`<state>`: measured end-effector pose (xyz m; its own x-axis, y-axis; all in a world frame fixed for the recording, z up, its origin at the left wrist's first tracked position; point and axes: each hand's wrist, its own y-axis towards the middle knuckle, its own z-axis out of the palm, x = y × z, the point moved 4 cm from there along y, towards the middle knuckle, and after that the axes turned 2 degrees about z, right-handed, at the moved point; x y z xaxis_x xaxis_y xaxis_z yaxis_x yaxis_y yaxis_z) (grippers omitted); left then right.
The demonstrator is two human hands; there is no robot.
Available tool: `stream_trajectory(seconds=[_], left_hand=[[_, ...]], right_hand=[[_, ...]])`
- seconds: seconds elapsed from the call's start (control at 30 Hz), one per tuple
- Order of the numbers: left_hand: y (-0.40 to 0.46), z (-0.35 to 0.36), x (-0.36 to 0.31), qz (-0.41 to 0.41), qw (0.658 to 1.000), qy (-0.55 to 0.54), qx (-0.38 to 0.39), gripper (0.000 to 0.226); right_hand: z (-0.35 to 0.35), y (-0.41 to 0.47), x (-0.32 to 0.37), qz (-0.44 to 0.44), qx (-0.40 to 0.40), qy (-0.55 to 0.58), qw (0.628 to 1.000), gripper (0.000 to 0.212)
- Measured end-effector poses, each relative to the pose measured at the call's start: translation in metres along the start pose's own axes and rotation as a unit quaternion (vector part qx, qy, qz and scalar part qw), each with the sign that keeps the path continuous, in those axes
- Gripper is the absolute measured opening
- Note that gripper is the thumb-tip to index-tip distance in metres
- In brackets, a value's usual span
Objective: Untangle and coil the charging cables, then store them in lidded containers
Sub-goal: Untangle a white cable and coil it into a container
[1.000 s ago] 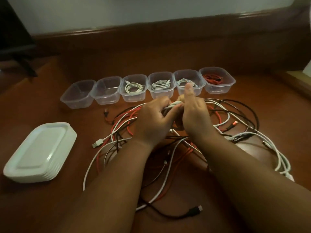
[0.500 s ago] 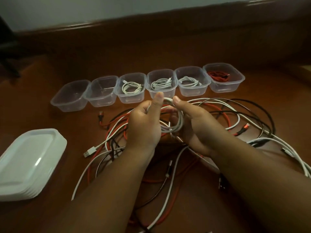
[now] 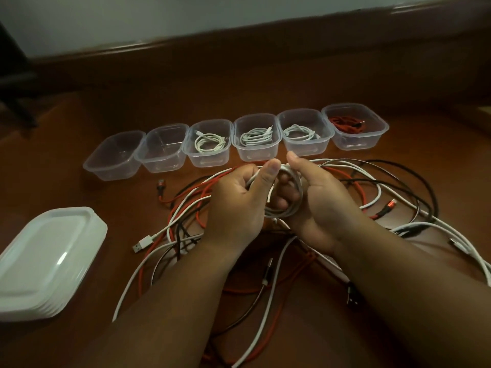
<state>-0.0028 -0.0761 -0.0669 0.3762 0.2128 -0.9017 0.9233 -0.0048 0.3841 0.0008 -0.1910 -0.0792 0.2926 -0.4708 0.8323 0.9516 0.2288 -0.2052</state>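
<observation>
Since 1 second ago the hands have drawn slightly apart and a finished-looking white cable coil [image 3: 283, 205] now shows between them, where before the fists were bunched tight around hidden loops. I judge the winding of this cable is nearly done and the drop into a container comes next.

The left hand [image 3: 236, 205] curls its fingers around the coil's left side, thumb raised against the top strands. The right hand [image 3: 316, 205] cups the coil from the right, fingers threaded through its middle and thumb lifted above it. Both hands are closed on the coil, not spread.

The coil is held just above the tangle of white, red and black cables [image 3: 372, 192] lying on the brown tabletop [image 3: 79, 187]. Beyond it stands a row of 6 clear containers: the 2 on the left, including the nearest empty container [image 3: 162, 148], hold nothing, the next 3 hold white coils, and the far-right container [image 3: 356, 126] holds a red cable. A stack of white lids [image 3: 45, 258] sits at the left, well apart from the containers.
</observation>
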Motion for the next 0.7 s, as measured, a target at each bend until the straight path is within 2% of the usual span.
stream_trajectory(seconds=[0.13, 0.23, 0.37, 0.43, 0.6, 0.7], left_hand=[[-0.001, 0.002, 0.001, 0.024, 0.998, 0.060, 0.028, 0.063], [-0.004, 0.002, -0.007, 0.048, 0.998, 0.041, 0.023, 0.047], [-0.004, -0.003, -0.012, 0.082, 0.997, -0.003, 0.008, 0.018], [-0.003, -0.006, -0.010, 0.085, 0.996, -0.005, -0.011, 0.020], [-0.002, -0.009, -0.009, 0.139, 0.986, 0.065, -0.058, 0.008], [0.002, -0.013, -0.006, 0.128, 0.976, 0.140, -0.105, 0.007]], right_hand=[[-0.003, -0.004, 0.005, -0.011, -0.025, -0.031, 0.999, 0.040], [-0.005, -0.003, 0.010, -0.032, -0.039, -0.050, 0.997, 0.032], [-0.004, -0.003, 0.016, -0.055, -0.024, -0.041, 0.997, 0.036], [-0.003, -0.004, 0.017, -0.051, -0.019, -0.036, 0.998, 0.039], [-0.004, -0.006, 0.022, -0.033, -0.005, -0.032, 0.999, 0.043], [-0.005, -0.005, 0.019, -0.031, 0.004, -0.041, 0.999, 0.044]])
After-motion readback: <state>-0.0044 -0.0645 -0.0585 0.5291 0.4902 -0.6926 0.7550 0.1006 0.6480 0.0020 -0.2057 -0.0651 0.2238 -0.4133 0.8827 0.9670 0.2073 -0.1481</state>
